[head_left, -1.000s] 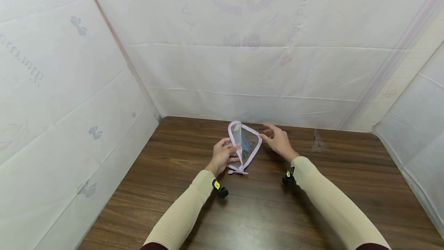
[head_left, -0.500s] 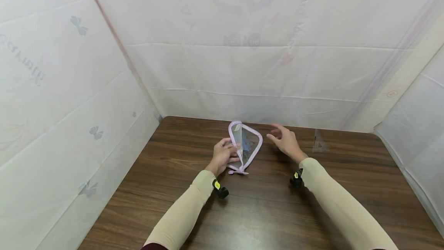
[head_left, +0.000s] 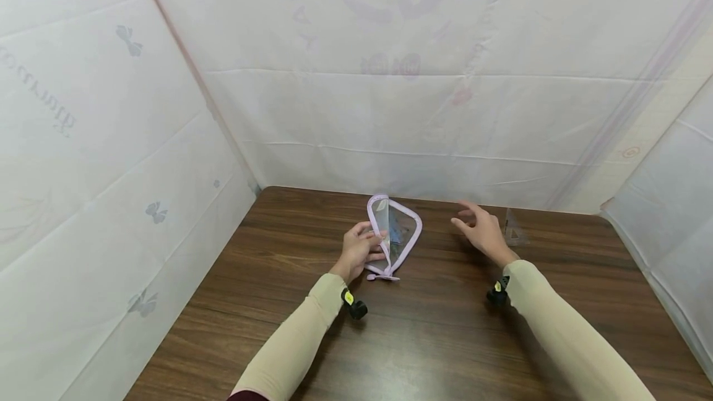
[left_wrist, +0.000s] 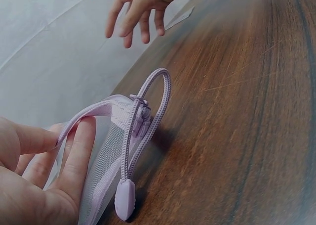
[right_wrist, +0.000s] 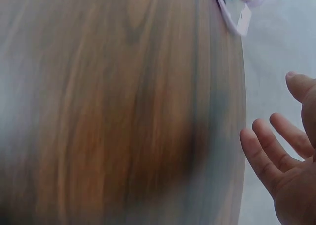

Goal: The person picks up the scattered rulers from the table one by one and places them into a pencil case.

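A mesh zip pouch [head_left: 409, 228] with lilac trim stands unzipped near the back of the table, its mouth spread apart. Something blue [head_left: 395, 231] shows inside it, too small to tell what. My left hand [head_left: 356, 249] pinches the pouch's left edge between thumb and fingers. In the left wrist view a lilac cord loop [left_wrist: 165, 86] with a plastic end [left_wrist: 125, 200] hangs from the zip. My right hand [head_left: 483, 234] is held off the pouch with fingers spread and nothing in them. Just right of it lies a clear set square [head_left: 515, 234], partly behind the hand.
The dark wooden table [head_left: 412, 339] ends at a white sheet wall [head_left: 334, 116] behind the pouch. More sheeting [head_left: 111, 215] closes in the left side, and a further sheet [head_left: 674, 203] hangs on the right.
My right hand has left the pouch's right edge and moved right, toward the set square. The left hand and the pouch have stayed in place.
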Demonstrator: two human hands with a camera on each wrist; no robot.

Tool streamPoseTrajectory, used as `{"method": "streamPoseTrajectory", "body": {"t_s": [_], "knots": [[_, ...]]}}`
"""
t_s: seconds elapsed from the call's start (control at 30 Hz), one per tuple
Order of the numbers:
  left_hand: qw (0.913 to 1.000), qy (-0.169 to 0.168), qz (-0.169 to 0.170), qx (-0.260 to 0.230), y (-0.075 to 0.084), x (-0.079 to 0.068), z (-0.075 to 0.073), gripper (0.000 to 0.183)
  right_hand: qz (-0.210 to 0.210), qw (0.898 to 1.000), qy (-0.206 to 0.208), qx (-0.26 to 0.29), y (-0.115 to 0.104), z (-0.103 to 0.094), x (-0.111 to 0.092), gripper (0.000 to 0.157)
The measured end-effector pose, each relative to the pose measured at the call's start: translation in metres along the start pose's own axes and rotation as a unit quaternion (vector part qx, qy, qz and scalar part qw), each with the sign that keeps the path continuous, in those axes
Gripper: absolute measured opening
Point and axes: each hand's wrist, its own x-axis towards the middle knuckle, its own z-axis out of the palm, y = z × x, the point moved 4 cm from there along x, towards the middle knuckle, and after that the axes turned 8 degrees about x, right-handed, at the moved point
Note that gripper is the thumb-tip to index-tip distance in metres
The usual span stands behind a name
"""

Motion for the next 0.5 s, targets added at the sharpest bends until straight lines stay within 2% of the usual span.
{"method": "streamPoseTrajectory", "body": {"t_s": [0.3, 0.5], "knots": [[1.0000, 0.003, -0.005, -0.002, 0.000, 0.001, -0.001, 0.044, 0.020, 1.000, 0.012, -0.017, 0.021, -0.023, -0.012, 0.058], [1.0000, 0.002, -0.006, -0.002, 0.000, 0.001, -0.001, 0.044, 0.013, 0.999, 0.021, -0.023, 0.031, -0.036, -0.019, 0.057]]}}
